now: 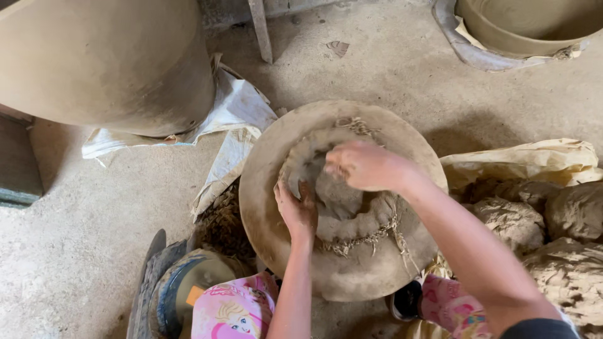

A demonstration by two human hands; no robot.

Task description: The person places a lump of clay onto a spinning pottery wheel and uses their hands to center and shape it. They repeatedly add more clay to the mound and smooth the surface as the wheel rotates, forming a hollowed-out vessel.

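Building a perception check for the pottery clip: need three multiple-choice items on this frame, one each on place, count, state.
1. Where does the clay ring lie?
A. on the round disc
B. in the sack
C. on the bare floor

2. How many hands touch the clay?
A. none
B. one
C. two

3. What state is the clay ring in?
A. glazed
B. soft, rough, with straw bits
C. painted

Answers: 1 A, the disc's rim shows all round the ring. 2 C, left hand and right hand both press it. 3 B, its surface is lumpy and grey, with straw at the edge.
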